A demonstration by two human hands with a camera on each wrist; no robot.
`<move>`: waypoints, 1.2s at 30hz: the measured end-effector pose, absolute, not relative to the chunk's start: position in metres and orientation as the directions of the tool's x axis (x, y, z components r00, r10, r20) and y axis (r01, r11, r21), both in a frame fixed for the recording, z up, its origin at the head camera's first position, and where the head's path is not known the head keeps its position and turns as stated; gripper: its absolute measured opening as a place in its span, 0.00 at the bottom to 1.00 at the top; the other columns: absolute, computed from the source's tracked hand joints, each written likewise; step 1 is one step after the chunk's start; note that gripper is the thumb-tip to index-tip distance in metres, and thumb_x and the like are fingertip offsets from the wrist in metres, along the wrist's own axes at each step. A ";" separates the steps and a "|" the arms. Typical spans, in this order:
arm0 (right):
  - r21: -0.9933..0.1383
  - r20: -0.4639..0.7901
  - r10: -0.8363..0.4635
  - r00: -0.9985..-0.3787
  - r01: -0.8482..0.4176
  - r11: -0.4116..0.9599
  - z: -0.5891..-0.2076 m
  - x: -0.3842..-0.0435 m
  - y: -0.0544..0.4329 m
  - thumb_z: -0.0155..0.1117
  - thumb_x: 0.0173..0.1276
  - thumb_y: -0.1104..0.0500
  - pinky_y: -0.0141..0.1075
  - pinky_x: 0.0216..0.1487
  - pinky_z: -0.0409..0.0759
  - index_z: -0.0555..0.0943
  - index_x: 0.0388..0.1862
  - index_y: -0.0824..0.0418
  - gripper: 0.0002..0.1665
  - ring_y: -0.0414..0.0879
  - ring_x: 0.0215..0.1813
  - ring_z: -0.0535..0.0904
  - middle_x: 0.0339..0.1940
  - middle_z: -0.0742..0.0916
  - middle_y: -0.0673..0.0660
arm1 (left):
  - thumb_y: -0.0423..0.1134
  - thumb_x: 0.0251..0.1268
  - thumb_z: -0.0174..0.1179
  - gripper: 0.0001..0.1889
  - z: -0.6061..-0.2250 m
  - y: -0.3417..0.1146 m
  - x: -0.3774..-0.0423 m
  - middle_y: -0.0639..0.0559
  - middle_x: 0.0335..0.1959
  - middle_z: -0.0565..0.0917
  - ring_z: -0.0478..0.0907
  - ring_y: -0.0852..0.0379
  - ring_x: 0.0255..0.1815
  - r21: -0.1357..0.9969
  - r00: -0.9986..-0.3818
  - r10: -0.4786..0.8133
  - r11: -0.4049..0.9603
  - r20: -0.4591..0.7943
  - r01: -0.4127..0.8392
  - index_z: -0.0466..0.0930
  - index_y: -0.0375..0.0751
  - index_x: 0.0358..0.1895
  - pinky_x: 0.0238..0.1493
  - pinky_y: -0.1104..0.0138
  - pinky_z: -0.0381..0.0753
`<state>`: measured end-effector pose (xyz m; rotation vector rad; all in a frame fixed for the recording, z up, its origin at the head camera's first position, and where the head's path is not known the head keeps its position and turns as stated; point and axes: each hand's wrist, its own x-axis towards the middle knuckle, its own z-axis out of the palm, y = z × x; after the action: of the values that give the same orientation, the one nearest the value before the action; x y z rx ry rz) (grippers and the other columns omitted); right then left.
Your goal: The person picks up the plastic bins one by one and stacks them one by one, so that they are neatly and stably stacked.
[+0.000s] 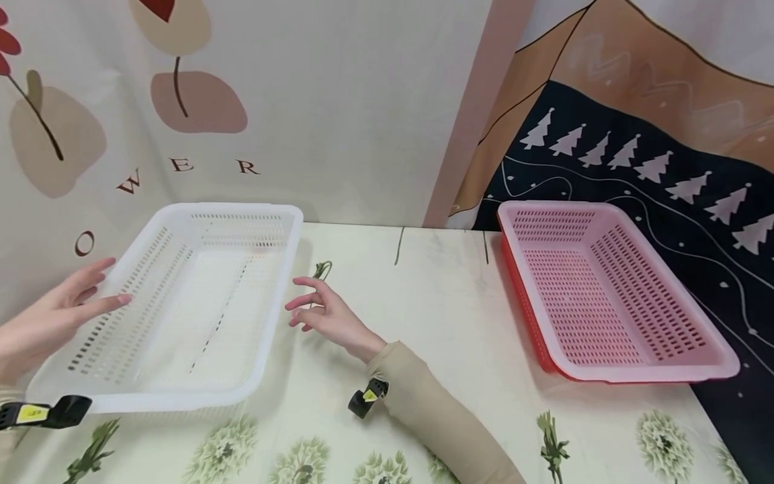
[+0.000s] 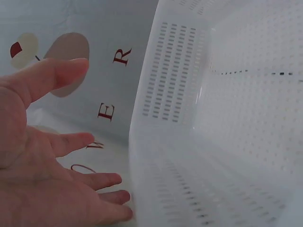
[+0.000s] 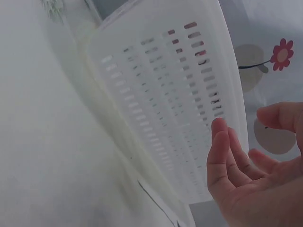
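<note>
A white plastic basket with slotted sides stands on the left of the table, with nothing in it that I can see. At its left side is my left hand, thumb and fingers spread and holding nothing. The left wrist view shows this hand beside the white basket's rim. My right hand hovers just off the basket's right side, its fingers loosely bent and apart. In the right wrist view the right hand is near the slotted outer wall; whether a fingertip touches it I cannot tell.
On the right of the table a pink basket sits nested in a red basket. A flower-printed cloth covers the table. Behind stands a printed backdrop, with a dark tree-patterned part at the right.
</note>
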<state>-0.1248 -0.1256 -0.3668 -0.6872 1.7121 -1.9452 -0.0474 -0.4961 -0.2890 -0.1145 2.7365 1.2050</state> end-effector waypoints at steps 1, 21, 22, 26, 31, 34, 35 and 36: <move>-0.992 0.078 -0.629 -0.773 0.003 -0.127 -0.366 -0.124 -0.127 0.56 0.68 0.70 0.33 0.42 0.80 0.64 0.70 0.56 0.32 0.42 0.40 0.83 0.49 0.83 0.60 | 0.44 0.76 0.48 0.44 -0.288 -0.497 -0.047 0.24 0.70 0.21 0.32 0.20 0.67 0.725 -0.983 -0.014 0.674 -0.181 -0.143 0.18 0.52 0.75 0.52 0.26 0.51; -0.984 0.158 -0.488 -0.859 -0.098 -0.146 -0.369 -0.114 -0.145 0.63 0.67 0.66 0.28 0.33 0.78 0.69 0.68 0.59 0.30 0.50 0.34 0.83 0.39 0.80 0.50 | 0.45 0.77 0.47 0.45 -0.291 -0.513 -0.044 0.16 0.69 0.31 0.42 0.18 0.64 0.710 -0.963 -0.010 0.674 -0.269 -0.206 0.16 0.53 0.73 0.49 0.35 0.62; -0.985 0.155 -0.470 -0.869 -0.099 -0.143 -0.369 -0.115 -0.144 0.63 0.66 0.66 0.28 0.32 0.77 0.69 0.68 0.59 0.31 0.53 0.34 0.83 0.38 0.80 0.50 | 0.46 0.77 0.48 0.45 -0.290 -0.512 -0.046 0.16 0.69 0.30 0.38 0.18 0.65 0.714 -0.960 -0.003 0.668 -0.280 -0.210 0.16 0.53 0.74 0.50 0.30 0.56; -0.987 0.129 -0.422 -0.897 -0.076 -0.141 -0.367 -0.118 -0.137 0.64 0.65 0.67 0.27 0.30 0.75 0.71 0.67 0.57 0.30 0.52 0.31 0.80 0.36 0.79 0.51 | 0.46 0.77 0.48 0.46 -0.288 -0.508 -0.050 0.14 0.68 0.33 0.37 0.17 0.66 0.711 -0.946 0.049 0.672 -0.321 -0.206 0.16 0.49 0.74 0.52 0.29 0.51; -0.990 0.109 -0.421 -0.900 -0.059 -0.130 -0.365 -0.126 -0.127 0.63 0.65 0.68 0.28 0.31 0.75 0.72 0.66 0.58 0.30 0.44 0.30 0.78 0.37 0.80 0.55 | 0.44 0.77 0.48 0.45 -0.289 -0.507 -0.053 0.15 0.66 0.51 0.73 0.43 0.55 0.699 -0.929 0.105 0.690 -0.354 -0.188 0.18 0.41 0.74 0.48 0.48 0.75; -0.992 0.096 -0.431 -0.897 -0.051 -0.115 -0.364 -0.129 -0.120 0.63 0.65 0.68 0.28 0.31 0.75 0.72 0.67 0.58 0.30 0.42 0.31 0.78 0.38 0.80 0.57 | 0.39 0.77 0.48 0.43 -0.292 -0.510 -0.052 0.33 0.60 0.71 0.79 0.58 0.45 0.756 -0.924 0.128 0.621 -0.361 -0.209 0.21 0.46 0.76 0.39 0.61 0.80; -0.993 0.094 -0.434 -0.896 -0.050 -0.111 -0.364 -0.130 -0.119 0.63 0.65 0.68 0.29 0.31 0.75 0.72 0.67 0.58 0.30 0.43 0.31 0.78 0.39 0.80 0.57 | 0.37 0.77 0.48 0.42 -0.294 -0.512 -0.052 0.41 0.58 0.74 0.80 0.58 0.44 0.782 -0.923 0.137 0.585 -0.359 -0.217 0.22 0.48 0.77 0.37 0.63 0.80; -0.993 0.092 -0.438 -0.894 -0.049 -0.110 -0.364 -0.131 -0.117 0.63 0.65 0.68 0.29 0.31 0.75 0.71 0.67 0.58 0.31 0.43 0.32 0.78 0.39 0.80 0.58 | 0.35 0.77 0.47 0.42 -0.295 -0.513 -0.052 0.49 0.55 0.77 0.81 0.58 0.43 0.801 -0.923 0.144 0.555 -0.356 -0.223 0.23 0.51 0.77 0.37 0.62 0.81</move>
<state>-0.1306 -0.1171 -0.3639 -0.5390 1.8934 -2.0898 -0.0516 -0.5131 -0.2952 -0.0643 2.4114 1.3205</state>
